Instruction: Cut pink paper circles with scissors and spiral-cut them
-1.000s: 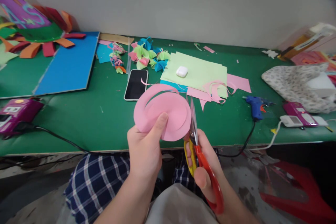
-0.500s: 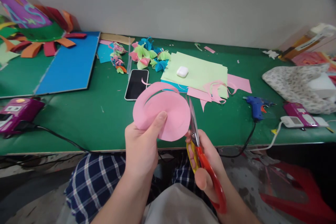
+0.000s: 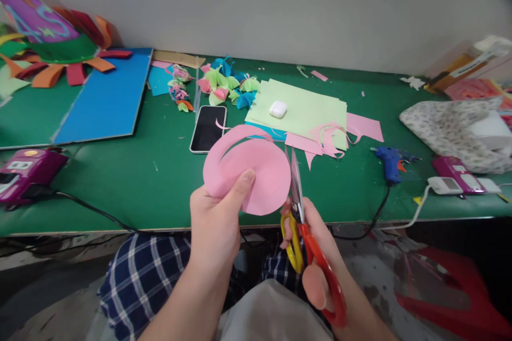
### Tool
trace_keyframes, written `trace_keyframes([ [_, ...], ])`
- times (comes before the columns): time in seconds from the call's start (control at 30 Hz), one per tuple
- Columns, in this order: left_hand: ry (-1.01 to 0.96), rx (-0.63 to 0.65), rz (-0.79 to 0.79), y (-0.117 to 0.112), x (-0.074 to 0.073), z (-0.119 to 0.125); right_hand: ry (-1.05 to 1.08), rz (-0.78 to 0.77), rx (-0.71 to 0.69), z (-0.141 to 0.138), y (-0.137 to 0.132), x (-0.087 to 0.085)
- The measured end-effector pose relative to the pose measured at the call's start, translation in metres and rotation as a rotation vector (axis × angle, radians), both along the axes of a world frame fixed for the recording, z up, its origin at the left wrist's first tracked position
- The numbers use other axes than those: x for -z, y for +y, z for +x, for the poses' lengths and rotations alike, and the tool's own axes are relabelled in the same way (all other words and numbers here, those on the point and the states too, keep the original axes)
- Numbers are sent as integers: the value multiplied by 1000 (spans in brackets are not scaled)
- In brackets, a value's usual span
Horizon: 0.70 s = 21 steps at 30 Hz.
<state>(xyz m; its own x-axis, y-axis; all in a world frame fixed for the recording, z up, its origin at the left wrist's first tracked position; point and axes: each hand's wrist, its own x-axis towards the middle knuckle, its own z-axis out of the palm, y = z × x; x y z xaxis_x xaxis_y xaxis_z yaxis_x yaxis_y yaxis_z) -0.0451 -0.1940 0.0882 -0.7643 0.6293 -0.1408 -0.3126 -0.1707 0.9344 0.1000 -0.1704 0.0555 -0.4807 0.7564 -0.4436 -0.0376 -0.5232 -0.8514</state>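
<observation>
Pinched between thumb and fingers of my left hand [image 3: 218, 218] is a round piece of pink paper [image 3: 264, 170], cut as a spiral, with a curved band along its upper left. The band's thin tip reaches over the phone [image 3: 208, 129]. My right hand [image 3: 320, 245] grips scissors [image 3: 297, 197] with one red and one yellow handle. Their blades point away from me, a little apart, right beside the paper's right edge. Part of my right hand's fingers is hidden behind the handles.
Pale green sheets [image 3: 300, 104] carry a white earbud case [image 3: 278, 108], with pink scraps [image 3: 330, 138] alongside. Folded paper flowers [image 3: 228, 82] lie behind the phone. A blue glue gun [image 3: 390, 163] with its cord is on the right. A blue board [image 3: 108, 98] and purple power box [image 3: 30, 176] occupy the left.
The scissors' handles have spread further apart, and the blades have opened a little. The pink paper and my left hand have barely moved.
</observation>
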Motion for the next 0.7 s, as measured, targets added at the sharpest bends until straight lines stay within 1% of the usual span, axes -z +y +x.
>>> trace_keyframes([
  [0.13, 7, 5, 13, 0, 3, -1, -16, 102, 42, 0, -2, 0],
  [0.23, 6, 0, 14, 0, 3, 0, -4, 96, 10, 1, -2, 3],
  [0.37, 25, 16, 16, 0, 2, 1, -7, 56, 16, 1, 1, 4],
  [0.43, 31, 21, 6, 0, 2, 1, -19, 29, -4, 1, 0, 0],
  [0.47, 33, 22, 1, 0, 2, 1, -28, 41, -6, 2, -3, -4],
  [0.5, 34, 25, -3, 0, 2, 1, -42, 74, 2, 3, -6, -9],
  [0.63, 21, 2, 1, 2, -1, 2, -94, 301, 61, 7, -20, -28],
  [0.7, 10, 4, 14, 2, -1, 1, -117, 331, 39, 9, -24, -33],
])
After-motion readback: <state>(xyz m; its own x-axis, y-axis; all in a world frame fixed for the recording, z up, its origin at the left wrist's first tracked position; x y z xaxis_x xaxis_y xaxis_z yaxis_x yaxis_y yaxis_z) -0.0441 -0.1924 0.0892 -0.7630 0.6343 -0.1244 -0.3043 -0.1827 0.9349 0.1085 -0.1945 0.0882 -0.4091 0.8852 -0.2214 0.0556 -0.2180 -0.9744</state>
